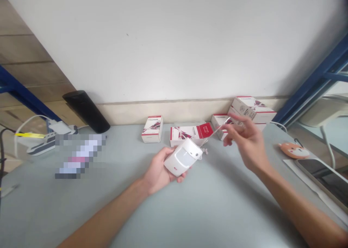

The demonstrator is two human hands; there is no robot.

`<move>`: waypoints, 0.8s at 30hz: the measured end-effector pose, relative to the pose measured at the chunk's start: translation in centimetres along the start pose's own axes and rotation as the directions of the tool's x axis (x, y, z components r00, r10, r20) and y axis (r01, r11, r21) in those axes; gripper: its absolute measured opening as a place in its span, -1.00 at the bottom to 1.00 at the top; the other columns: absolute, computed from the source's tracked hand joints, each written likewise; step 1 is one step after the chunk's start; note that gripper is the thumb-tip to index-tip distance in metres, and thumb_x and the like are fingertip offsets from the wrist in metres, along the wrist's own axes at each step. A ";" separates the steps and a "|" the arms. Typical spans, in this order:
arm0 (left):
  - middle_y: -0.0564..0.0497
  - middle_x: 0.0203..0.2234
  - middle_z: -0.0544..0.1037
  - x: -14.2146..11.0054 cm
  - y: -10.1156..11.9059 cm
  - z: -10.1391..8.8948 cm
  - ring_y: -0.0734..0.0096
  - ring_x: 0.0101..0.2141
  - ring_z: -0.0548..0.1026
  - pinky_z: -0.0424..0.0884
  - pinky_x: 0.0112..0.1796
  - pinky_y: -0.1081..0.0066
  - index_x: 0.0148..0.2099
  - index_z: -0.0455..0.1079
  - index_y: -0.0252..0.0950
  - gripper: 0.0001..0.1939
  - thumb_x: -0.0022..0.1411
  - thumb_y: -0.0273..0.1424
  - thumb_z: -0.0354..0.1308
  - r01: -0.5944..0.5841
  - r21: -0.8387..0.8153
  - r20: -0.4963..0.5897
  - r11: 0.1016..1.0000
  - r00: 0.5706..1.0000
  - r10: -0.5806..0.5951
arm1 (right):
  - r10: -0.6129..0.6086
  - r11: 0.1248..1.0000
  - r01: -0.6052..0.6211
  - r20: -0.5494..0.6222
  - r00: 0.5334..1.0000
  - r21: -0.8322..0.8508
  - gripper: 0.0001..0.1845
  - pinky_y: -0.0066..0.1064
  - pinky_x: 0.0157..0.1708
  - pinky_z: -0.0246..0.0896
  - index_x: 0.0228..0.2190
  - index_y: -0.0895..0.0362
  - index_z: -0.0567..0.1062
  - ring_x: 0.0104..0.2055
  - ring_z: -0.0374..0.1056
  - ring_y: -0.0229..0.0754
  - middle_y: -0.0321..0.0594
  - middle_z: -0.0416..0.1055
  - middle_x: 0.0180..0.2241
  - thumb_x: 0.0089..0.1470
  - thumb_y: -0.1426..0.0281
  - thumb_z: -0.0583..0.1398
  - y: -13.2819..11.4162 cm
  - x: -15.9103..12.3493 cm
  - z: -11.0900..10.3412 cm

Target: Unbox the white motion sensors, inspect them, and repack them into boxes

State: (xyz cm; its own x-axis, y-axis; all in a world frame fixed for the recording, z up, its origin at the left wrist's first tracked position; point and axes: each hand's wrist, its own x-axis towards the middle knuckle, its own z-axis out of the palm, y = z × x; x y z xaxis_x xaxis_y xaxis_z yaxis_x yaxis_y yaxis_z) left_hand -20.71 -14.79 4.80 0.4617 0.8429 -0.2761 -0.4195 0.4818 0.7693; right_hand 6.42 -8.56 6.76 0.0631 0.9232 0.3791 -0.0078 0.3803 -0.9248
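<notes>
My left hand holds a white plastic motion sensor in its palm, with the sensor's rounded lens facing up. My right hand is raised just to the right of the sensor, pinching a thin clear strip, perhaps plastic film. The strip's lower end points toward the sensor's top corner. Behind the hands are white-and-red product boxes: one upright, one with its red flap open, and a stacked group leaning on the wall.
The grey tabletop runs up to a cream wall skirting. At left are a black cylinder, a power strip with white cables, and a pixelated patch. At right lie an orange fox-shaped pad and a dark tablet.
</notes>
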 end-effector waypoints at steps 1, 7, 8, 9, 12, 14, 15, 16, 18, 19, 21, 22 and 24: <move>-0.24 -0.32 0.60 0.0 0.1 0.2 0.24 -0.43 0.52 0.32 -0.47 0.38 0.05 0.51 -0.42 -0.53 0.39 -0.14 0.02 -0.001 -0.025 -0.012 1.000 1.000 0.001 | 0.006 1.000 -0.005 0.039 0.999 -0.010 -0.49 -0.30 -0.51 0.28 0.10 -0.02 0.45 -0.56 0.37 -0.25 -0.22 0.62 -0.25 0.20 0.09 0.35 0.1 -0.6 0.7; -0.27 -0.31 0.60 -0.3 0.2 1.4 0.25 -0.40 0.52 0.31 -0.44 0.39 -0.01 0.55 -0.44 -0.55 0.39 -0.17 0.04 -0.037 -0.145 -0.086 0.989 0.996 0.025 | 0.101 0.987 -0.060 0.284 0.954 -0.150 -0.59 -0.31 -0.44 0.33 0.09 0.01 0.56 -0.48 0.32 -0.25 -0.21 0.58 -0.25 0.31 0.10 0.23 0.9 -4.0 3.6; -0.26 -0.31 0.60 -0.3 0.2 1.4 0.24 -0.39 0.52 0.31 -0.43 0.39 -0.01 0.54 -0.43 -0.56 0.39 -0.17 0.05 -0.045 -0.156 -0.099 0.987 0.995 0.029 | 0.117 0.983 -0.066 0.310 0.943 -0.171 -0.57 -0.32 -0.44 0.33 0.12 -0.01 0.56 -0.47 0.31 -0.25 -0.22 0.57 -0.26 0.32 0.11 0.23 1.1 -4.3 3.7; -0.25 -0.31 0.60 -0.3 0.1 1.4 0.23 -0.39 0.52 0.30 -0.43 0.39 0.00 0.54 -0.42 -0.57 0.40 -0.17 0.06 -0.048 -0.166 -0.105 0.985 0.994 0.031 | 0.128 0.980 -0.068 0.331 0.935 -0.187 -0.55 -0.32 -0.43 0.33 0.16 -0.02 0.55 -0.47 0.30 -0.25 -0.23 0.56 -0.28 0.32 0.11 0.22 1.2 -4.5 3.7; -0.23 -0.31 0.60 -0.2 0.0 0.9 0.24 -0.39 0.52 0.29 -0.45 0.40 0.08 0.52 -0.40 -0.55 0.41 -0.15 0.09 -0.049 -0.162 -0.109 0.985 0.994 0.032 | 0.148 0.978 -0.086 0.349 0.925 -0.188 -0.51 -0.33 -0.43 0.33 0.19 -0.03 0.54 -0.46 0.28 -0.25 -0.25 0.55 -0.30 0.31 0.12 0.23 1.4 -4.6 3.5; -0.23 -0.31 0.60 -0.1 0.1 0.7 0.25 -0.41 0.51 0.27 -0.47 0.40 0.12 0.50 -0.39 -0.53 0.41 -0.14 0.08 -0.058 -0.137 -0.108 0.989 0.993 0.043 | 0.171 0.978 -0.114 0.358 0.918 -0.175 -0.50 -0.33 -0.45 0.31 0.19 -0.03 0.54 -0.47 0.26 -0.25 -0.26 0.54 -0.31 0.30 0.10 0.23 1.1 -4.4 3.4; -0.24 -0.31 0.60 -0.1 0.2 0.7 0.24 -0.41 0.51 0.27 -0.47 0.40 0.13 0.50 -0.40 -0.52 0.41 -0.14 0.07 -0.064 -0.124 -0.107 0.990 0.993 0.051 | 0.177 0.977 -0.118 0.370 0.912 -0.176 -0.51 -0.34 -0.47 0.30 0.19 -0.03 0.54 -0.48 0.25 -0.25 -0.26 0.54 -0.31 0.30 0.10 0.22 0.9 -4.3 3.4; -0.25 -0.30 0.60 -0.1 0.3 0.7 0.23 -0.41 0.52 0.27 -0.47 0.39 0.12 0.50 -0.42 -0.52 0.41 -0.14 0.06 -0.069 -0.115 -0.106 0.991 0.993 0.057 | 0.169 0.977 -0.104 0.382 0.909 -0.186 -0.51 -0.34 -0.48 0.29 0.19 -0.04 0.54 -0.48 0.25 -0.25 -0.25 0.54 -0.30 0.32 0.10 0.20 0.7 -4.2 3.3; -0.28 -0.29 0.61 -0.2 0.5 0.9 0.21 -0.39 0.53 0.30 -0.44 0.37 0.08 0.52 -0.45 -0.52 0.42 -0.15 0.04 -0.080 -0.119 -0.112 0.990 0.991 0.067 | 0.110 0.973 -0.018 0.389 0.915 -0.231 -0.53 -0.33 -0.46 0.28 0.21 -0.07 0.51 -0.46 0.26 -0.24 -0.23 0.55 -0.24 0.35 0.13 0.16 0.4 -3.8 3.1; -0.29 -0.27 0.61 -0.2 0.7 1.1 0.20 -0.38 0.53 0.33 -0.41 0.35 0.07 0.52 -0.45 -0.52 0.43 -0.15 0.03 -0.090 -0.128 -0.117 0.988 0.990 0.075 | 0.065 0.963 0.040 0.375 0.925 -0.265 -0.54 -0.32 -0.44 0.28 0.22 -0.08 0.49 -0.45 0.28 -0.23 -0.23 0.55 -0.20 0.36 0.16 0.15 0.3 -3.5 2.9; -0.32 -0.24 0.62 -0.3 0.8 1.3 0.18 -0.38 0.54 0.36 -0.34 0.31 0.09 0.50 -0.44 -0.53 0.44 -0.16 0.01 -0.115 -0.141 -0.126 0.983 0.987 0.098 | -0.024 0.920 0.151 0.331 0.943 -0.362 -0.58 -0.30 -0.40 0.29 0.19 -0.08 0.51 -0.42 0.31 -0.21 -0.21 0.55 -0.15 0.36 0.23 0.13 0.6 -2.8 2.4; -0.32 -0.23 0.63 -0.3 0.8 1.3 0.17 -0.38 0.55 0.37 -0.32 0.29 0.11 0.49 -0.43 -0.53 0.45 -0.16 0.00 -0.132 -0.139 -0.126 0.981 0.985 0.115 | -0.057 0.886 0.189 0.307 0.950 -0.423 -0.62 -0.29 -0.38 0.29 0.13 -0.07 0.55 -0.41 0.33 -0.20 -0.20 0.54 -0.14 0.35 0.25 0.12 0.9 -2.4 2.1; -0.32 -0.22 0.63 -0.3 0.8 1.2 0.15 -0.39 0.55 0.37 -0.30 0.26 0.13 0.47 -0.40 -0.54 0.46 -0.16 -0.01 -0.160 -0.116 -0.118 0.980 0.982 0.147 | -0.090 0.814 0.215 0.249 0.964 -0.539 -0.69 -0.26 -0.35 0.29 -0.02 -0.04 0.61 -0.39 0.36 -0.17 -0.19 0.55 -0.16 0.32 0.29 0.12 1.7 -1.4 1.3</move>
State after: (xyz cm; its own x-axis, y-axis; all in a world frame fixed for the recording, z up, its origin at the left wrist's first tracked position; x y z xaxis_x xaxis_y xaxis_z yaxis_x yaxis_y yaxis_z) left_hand -20.19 -14.93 6.19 0.2997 0.9268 -0.2262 -0.5759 0.3648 0.7316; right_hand 4.99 -9.19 4.72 -0.1870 0.8700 0.4562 0.5452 0.4782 -0.6885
